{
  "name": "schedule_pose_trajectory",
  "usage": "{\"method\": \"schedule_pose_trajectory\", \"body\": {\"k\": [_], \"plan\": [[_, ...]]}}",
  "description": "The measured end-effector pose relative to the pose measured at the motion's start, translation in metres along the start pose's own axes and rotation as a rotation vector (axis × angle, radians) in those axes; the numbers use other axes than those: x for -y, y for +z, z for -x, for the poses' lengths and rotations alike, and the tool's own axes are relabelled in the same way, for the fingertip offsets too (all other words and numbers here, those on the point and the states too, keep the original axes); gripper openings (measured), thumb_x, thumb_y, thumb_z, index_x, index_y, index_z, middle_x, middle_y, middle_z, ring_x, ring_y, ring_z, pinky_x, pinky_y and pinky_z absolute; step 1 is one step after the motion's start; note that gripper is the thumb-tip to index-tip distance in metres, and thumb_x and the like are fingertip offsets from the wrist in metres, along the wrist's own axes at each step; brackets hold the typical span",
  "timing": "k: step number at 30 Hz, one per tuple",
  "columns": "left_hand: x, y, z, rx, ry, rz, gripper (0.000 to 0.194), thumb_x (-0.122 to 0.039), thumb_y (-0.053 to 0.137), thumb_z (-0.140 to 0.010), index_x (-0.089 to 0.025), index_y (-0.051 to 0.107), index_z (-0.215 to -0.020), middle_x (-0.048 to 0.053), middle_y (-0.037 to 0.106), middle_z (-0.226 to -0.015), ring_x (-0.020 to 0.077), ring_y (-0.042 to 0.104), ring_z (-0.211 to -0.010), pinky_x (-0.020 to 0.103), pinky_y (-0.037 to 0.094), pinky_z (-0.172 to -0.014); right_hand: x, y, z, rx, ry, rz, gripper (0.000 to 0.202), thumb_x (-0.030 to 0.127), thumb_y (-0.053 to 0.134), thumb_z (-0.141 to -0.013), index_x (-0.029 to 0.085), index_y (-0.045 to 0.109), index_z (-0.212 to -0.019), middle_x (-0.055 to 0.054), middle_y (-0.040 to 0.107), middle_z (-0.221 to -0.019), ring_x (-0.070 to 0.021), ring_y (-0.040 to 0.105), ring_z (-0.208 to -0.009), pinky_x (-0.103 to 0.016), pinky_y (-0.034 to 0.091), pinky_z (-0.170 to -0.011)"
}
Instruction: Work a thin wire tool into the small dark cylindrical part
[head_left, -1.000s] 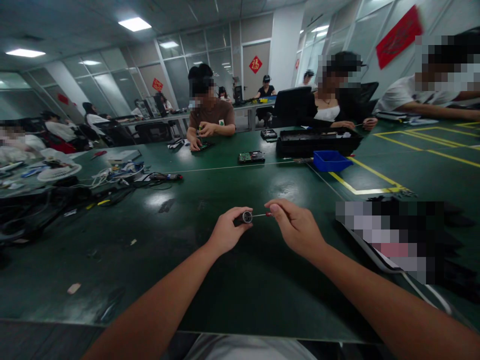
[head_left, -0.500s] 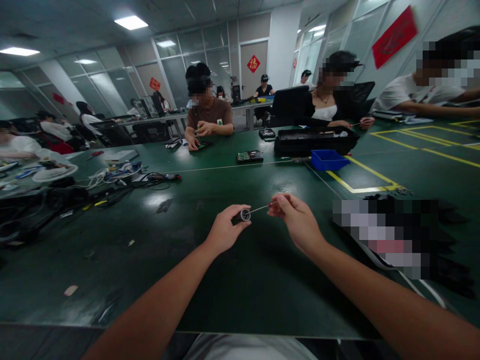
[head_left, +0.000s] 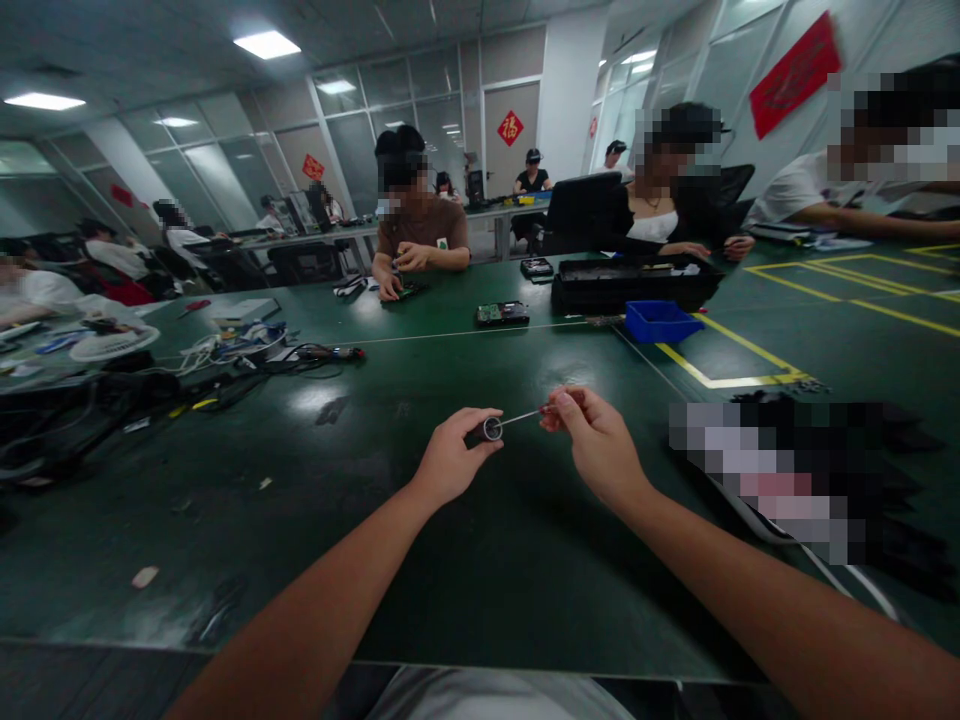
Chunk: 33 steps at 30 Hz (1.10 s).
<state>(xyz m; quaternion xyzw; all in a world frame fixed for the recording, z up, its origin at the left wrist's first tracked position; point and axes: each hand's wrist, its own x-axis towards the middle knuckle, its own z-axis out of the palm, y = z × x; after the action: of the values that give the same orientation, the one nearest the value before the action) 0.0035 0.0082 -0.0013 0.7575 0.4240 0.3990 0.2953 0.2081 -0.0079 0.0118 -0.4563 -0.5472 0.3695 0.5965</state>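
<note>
My left hand (head_left: 448, 458) is closed around a small dark cylindrical part (head_left: 492, 429), its round, silver-rimmed end turned to the right. Most of that part's body is hidden by my fingers, so its kind is unclear. A thin screwdriver (head_left: 520, 416) is pinched in my right hand (head_left: 592, 430). Its slim metal shaft slants down to the left, and the tip is at the cylinder's open end; whether it touches the inside cannot be made out. My fingers cover nearly all of the handle, which shows a little dark red. Both hands are above the green tabletop (head_left: 480, 600).
A blue bin (head_left: 660, 322) stands before a long black tray (head_left: 637, 287). Left of them lies a hard drive (head_left: 502, 313). Tangled cables (head_left: 247, 350) cover the left side. A blurred pile (head_left: 780, 480) lies right of my arm. Several people sit around the tables.
The view has shifted very slightly. Both hands keep nearly the same places, with the screwdriver tip still at the cylinder's end. Across the table, a person's right-side hands have moved a little.
</note>
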Motion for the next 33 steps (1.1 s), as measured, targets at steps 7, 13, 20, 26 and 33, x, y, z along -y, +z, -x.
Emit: {"method": "schedule_pose_trajectory", "body": {"k": [7, 13, 20, 26, 33], "plan": [[0.002, -0.001, 0.001, 0.031, 0.027, -0.147, 0.041, -0.015, 0.072, -0.082, -0.028, 0.067, -0.120, 0.006, 0.065, -0.119, 0.0234, 0.058, -0.114, 0.044, 0.043, -0.104, 0.010, -0.004, 0.009, 0.068, -0.178, 0.322, 0.023, 0.041, 0.048, -0.098, 0.022, 0.060, -0.098, -0.002, 0.065, -0.078, -0.0171, 0.062, -0.070, -0.031, 0.046, -0.064], [0.003, -0.002, 0.001, 0.051, 0.038, -0.201, 0.039, -0.018, 0.070, -0.085, -0.029, 0.065, -0.122, 0.005, 0.065, -0.118, 0.0237, 0.056, -0.114, 0.051, 0.036, -0.110, 0.015, -0.006, 0.010, 0.100, -0.221, 0.443, 0.023, 0.039, 0.042, -0.101, 0.022, 0.058, -0.099, 0.002, 0.059, -0.067, -0.0153, 0.058, -0.059, -0.029, 0.040, -0.057], [-0.001, -0.001, 0.001, 0.113, 0.051, -0.304, 0.040, -0.016, 0.067, -0.085, -0.029, 0.065, -0.123, 0.005, 0.065, -0.117, 0.0236, 0.056, -0.114, 0.057, 0.024, -0.117, 0.018, -0.004, 0.010, 0.120, -0.254, 0.477, 0.020, 0.039, 0.048, -0.097, 0.022, 0.059, -0.094, -0.001, 0.066, -0.074, -0.0168, 0.061, -0.063, -0.029, 0.043, -0.058], [0.000, 0.001, 0.001, 0.173, 0.074, -0.383, 0.040, -0.016, 0.065, -0.087, -0.030, 0.063, -0.125, 0.005, 0.064, -0.117, 0.0237, 0.055, -0.117, 0.062, 0.017, -0.118, 0.014, -0.002, 0.010, 0.124, -0.210, 0.444, 0.024, 0.039, 0.051, -0.096, 0.022, 0.058, -0.111, -0.002, 0.067, -0.077, -0.0187, 0.065, -0.066, -0.030, 0.046, -0.060], [0.004, 0.003, 0.001, 0.224, 0.124, -0.451, 0.042, -0.016, 0.063, -0.088, -0.030, 0.061, -0.127, 0.004, 0.063, -0.117, 0.0236, 0.056, -0.115, 0.063, 0.016, -0.118, 0.015, -0.001, 0.011, 0.200, -0.276, 0.490, 0.020, 0.035, 0.045, -0.098, 0.022, 0.060, -0.097, -0.003, 0.068, -0.078, -0.0188, 0.064, -0.069, -0.031, 0.046, -0.063]]}}
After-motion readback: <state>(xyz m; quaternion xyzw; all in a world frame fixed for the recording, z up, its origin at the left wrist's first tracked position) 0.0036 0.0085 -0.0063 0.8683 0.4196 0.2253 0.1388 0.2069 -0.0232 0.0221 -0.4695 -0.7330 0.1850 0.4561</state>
